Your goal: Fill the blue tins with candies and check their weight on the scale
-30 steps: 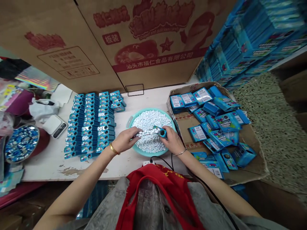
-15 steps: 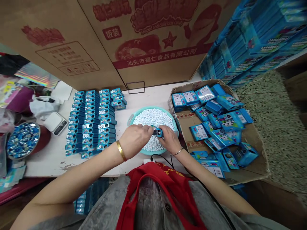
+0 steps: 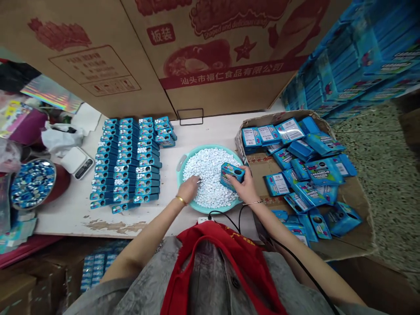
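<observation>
A teal basin (image 3: 180, 177) full of small white candies (image 3: 210, 162) stands on the table in front of me. At the basin's right side, my right hand (image 3: 245, 188) grips a small blue candy box (image 3: 232, 174), its top with a round dark hole facing up. My left hand (image 3: 189, 189) is down at the left part of the candies, fingers closed together. Something small and shiny shows at its fingertips, too small to name. To the left, several rows of blue candy boxes (image 3: 126, 162) stand upright, some with white candies in their top holes.
A cardboard tray (image 3: 262, 175) to the right holds jumbled blue boxes. Large cartons (image 3: 210, 98) wall off the back. On the left are a white scale (image 3: 77, 162) and a tub of blue foil-like pieces (image 3: 33, 183). A black cable (image 3: 226, 213) runs near the basin's front.
My left hand has come away from the box and moved down and left to the candies. My right hand has shifted right with the box, whose front now shows.
</observation>
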Motion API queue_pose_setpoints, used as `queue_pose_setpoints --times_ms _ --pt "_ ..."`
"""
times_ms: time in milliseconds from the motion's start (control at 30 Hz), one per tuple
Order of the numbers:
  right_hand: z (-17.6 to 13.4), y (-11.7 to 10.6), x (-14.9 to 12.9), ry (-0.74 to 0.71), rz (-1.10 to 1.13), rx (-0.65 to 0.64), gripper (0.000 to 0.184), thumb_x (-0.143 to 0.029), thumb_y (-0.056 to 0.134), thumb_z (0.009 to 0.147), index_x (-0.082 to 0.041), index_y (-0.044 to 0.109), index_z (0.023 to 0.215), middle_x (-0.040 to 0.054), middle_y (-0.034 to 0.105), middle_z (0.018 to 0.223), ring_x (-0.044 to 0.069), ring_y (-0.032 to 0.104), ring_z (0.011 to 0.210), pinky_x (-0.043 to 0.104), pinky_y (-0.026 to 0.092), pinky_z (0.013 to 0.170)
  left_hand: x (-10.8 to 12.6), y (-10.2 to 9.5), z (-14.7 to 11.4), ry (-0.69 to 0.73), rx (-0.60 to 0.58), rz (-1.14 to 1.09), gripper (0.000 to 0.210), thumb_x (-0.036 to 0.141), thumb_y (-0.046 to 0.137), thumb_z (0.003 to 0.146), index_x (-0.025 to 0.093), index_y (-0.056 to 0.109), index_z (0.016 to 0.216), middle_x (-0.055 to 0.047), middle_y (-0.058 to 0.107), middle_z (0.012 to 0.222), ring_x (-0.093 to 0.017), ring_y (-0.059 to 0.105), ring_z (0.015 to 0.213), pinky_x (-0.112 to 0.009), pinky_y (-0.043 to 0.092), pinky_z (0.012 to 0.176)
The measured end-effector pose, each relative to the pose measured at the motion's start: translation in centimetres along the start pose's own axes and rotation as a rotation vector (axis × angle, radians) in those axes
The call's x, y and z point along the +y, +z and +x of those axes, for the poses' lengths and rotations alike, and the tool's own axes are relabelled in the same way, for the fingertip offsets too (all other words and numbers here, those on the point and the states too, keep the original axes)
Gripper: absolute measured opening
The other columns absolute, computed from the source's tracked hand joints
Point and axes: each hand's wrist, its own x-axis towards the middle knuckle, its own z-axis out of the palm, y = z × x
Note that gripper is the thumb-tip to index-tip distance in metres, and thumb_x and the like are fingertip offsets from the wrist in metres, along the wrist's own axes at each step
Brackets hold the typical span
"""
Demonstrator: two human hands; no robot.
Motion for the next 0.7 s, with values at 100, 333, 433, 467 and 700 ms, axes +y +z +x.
queue_pose_setpoints --times_ms 100,333,433,467,700 --pt "0.6 0.8 0.6 0.056 0.052 -0.019 0.052 -0.055 0.071 0.071 -0.022 0.046 0.102 0.0013 0.058 0.088 0.02 0.058 0.08 0.036 0.048 0.078 1.5 2.3 2.2 0.047 0.044 -0.093 0.031 0.01 0.043 0.089 0.016 0.05 0.118 -0.012 0.06 0.121 -0.022 0.058 0.112 -0.036 0.048 0.096" --pt "-0.2 -0.1 -0.1 -0.024 0.027 -0.041 0.049 -0.054 0.069 0.075 -0.022 0.047 0.105 0.001 0.057 0.09 0.019 0.056 0.081 0.034 0.048 0.077 -0.6 1.3 0.9 0.145 0.086 -0.245 0.034 0.013 0.048 0.087 0.016 0.048 0.122 -0.011 0.06 0.122 -0.022 0.059 0.11 -0.036 0.048 0.097" --pt "-1.1 -1.2 -0.6 -0.084 -0.072 -0.018 0.048 -0.051 0.066 0.079 -0.021 0.048 0.111 0.0031 0.059 0.091 0.02 0.057 0.08 0.034 0.048 0.074 -1.5 -0.9 -1.1 0.195 0.096 -0.269 0.03 0.018 0.049 0.089 0.017 0.05 0.119 -0.01 0.062 0.117 -0.021 0.06 0.107 -0.036 0.049 0.094" --pt "-1.3 -1.5 -0.7 -0.105 -0.113 -0.015 0.047 -0.051 0.065 0.08 -0.021 0.048 0.112 0.0041 0.06 0.092 0.021 0.058 0.08 0.035 0.049 0.073 -1.7 -1.8 -1.8 0.22 0.103 -0.273 0.028 0.021 0.049 0.09 0.017 0.05 0.118 -0.01 0.062 0.115 -0.021 0.061 0.106 -0.036 0.049 0.093" --pt "-1.8 -1.1 -0.7 -0.4 -0.388 -0.068 0.033 -0.033 0.055 0.088 -0.018 0.05 0.116 0.0149 0.065 0.106 0.03 0.063 0.096 0.042 0.051 0.081 -0.4 -9.4 -4.7 0.459 0.157 -0.13 0.025 0.029 0.046 0.096 0.016 0.049 0.117 -0.01 0.063 0.109 -0.019 0.062 0.096 -0.031 0.05 0.085"
